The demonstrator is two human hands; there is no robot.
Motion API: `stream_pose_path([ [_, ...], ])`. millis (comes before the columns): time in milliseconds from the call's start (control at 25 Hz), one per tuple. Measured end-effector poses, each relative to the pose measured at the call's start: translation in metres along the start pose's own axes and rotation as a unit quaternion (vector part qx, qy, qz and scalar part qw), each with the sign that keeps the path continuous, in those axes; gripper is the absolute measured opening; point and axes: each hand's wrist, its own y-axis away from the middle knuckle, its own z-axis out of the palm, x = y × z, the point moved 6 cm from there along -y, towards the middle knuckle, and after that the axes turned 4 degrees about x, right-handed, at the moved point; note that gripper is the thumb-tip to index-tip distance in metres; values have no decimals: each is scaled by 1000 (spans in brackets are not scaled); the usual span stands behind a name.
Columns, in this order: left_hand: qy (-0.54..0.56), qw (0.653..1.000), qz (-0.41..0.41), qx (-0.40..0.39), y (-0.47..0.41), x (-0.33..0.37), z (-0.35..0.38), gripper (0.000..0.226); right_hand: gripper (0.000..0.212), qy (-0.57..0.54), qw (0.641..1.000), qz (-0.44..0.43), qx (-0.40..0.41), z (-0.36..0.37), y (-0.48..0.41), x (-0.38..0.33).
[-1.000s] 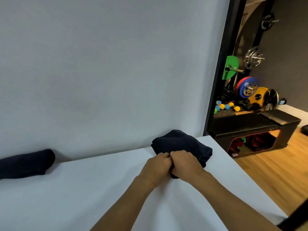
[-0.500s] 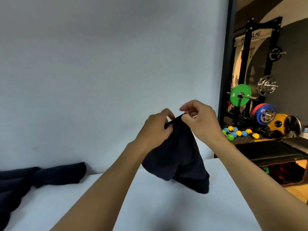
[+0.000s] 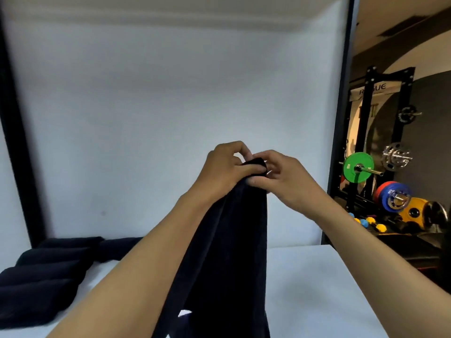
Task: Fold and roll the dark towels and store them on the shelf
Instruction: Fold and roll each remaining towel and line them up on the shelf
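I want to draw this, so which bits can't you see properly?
Head view:
- Dark towel: bottom end cut off by the lower edge.
- Rolled towels: left forearm and left edge hide some; count unsure.
- Rack lettering: a post covers one letter.
- Right hand: some fingertips hidden behind the towel's top.

1 dark towel [image 3: 229, 252] hangs unrolled, long and narrow, from its bunched top edge, which the left hand [image 3: 227, 167] and the right hand [image 3: 285, 176] pinch close together above the white surface [image 3: 317, 289]. Its cloth falls in soft vertical folds past the left forearm and runs out of view at the bottom. Well apart at the far left, several rolled dark towels [image 3: 41, 284] lie side by side on that surface, touching each other; their exact number is unclear.
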Motion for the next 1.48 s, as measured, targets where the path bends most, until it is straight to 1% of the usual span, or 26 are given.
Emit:
stream_pose_path([
  [40, 11, 1000, -14, -8, 3, 0, -5, 25, 9, 22, 1000, -5, 3, 1, -1, -7],
  [80, 20, 999, -28, -16, 7, -1, -11, 27, 5, 36, 999, -7, 10, 0, -3, -11],
  [160, 13, 998, -42, -36, 13, -8, -23, 24, 13, 36, 999, -6, 20, 0, -5, -14],
  [240, -22, 998, -28, -54, 15, -8, -30, 24, 11, 13, 999, -35, 8, 6, -6, -23],
  [320, -45, 997, -15, -60, 15, -6, -35, 24, 9, 39, 998, -53, -7, 12, -11, -32],
  [400, -49, 997, -23, -59, 16, -9, -41, 22, 12, 90, 995, -47, -6, 9, -19, -34],
  [440, -52, 996, -30, -58, 18, -13, -45, 21, 13, 90, 995, -36, 8, 4, -25, -33],
  [520, -55, 996, -41, -53, 19, -23, -52, 20, 11, 30, 999, -7, 23, -1, -31, -29],
  [560, -45, 997, -39, -45, 19, -26, -55, 19, 12, 7, 1000, 1, 5, 3, -32, -28],
  [640, -24, 999, -19, -39, 15, -25, -56, 17, 23, 21, 997, 20, -76, 22, -30, -21],
  [680, -22, 999, -9, -42, 12, -23, -54, 16, 21, 40, 993, 23, -112, 33, -28, -18],
  [760, -19, 998, -16, -52, 9, -24, -49, 17, 7, 61, 988, 14, -143, 42, -28, -14],
  [840, -29, 995, -51, -78, 10, -36, -50, 20, 11, 53, 990, 16, -130, 36, -33, -10],
  [880, -49, 991, -67, -102, 13, -47, -52, 17, 13, 48, 993, 22, -106, 29, -37, -7],
  [960, -121, 978, -78, -151, 21, -66, -61, 6, 15, 30, 998, 34, -40, 10, -43, 2],
  [1040, -173, 966, -95, -165, 27, -83, -79, 4, 14, -1, 999, 33, 29, -7, -50, 14],
  [1080, -174, 964, -117, -161, 28, -90, -91, 2, 15, -15, 997, 29, 64, -17, -53, 20],
  [1160, -147, 967, -161, -134, 29, -105, -118, 8, 15, -47, 991, 35, 122, -36, -61, 35],
  [1240, -119, 969, -190, -99, 28, -119, -142, 15, 15, -72, 986, 53, 140, -50, -68, 51],
  [1320, -97, 970, -215, -56, 19, -135, -152, 22, 14, -54, 987, 77, 133, -58, -76, 67],
  [1400, -98, 971, -220, 15, -10, -142, -157, 29, 10, -39, 986, 98, 132, -65, -97, 76],
  [1480, -66, 973, -188, 119, -58, -128, -168, 25, 9, -81, 979, 99, 159, -81, -130, 68],
])
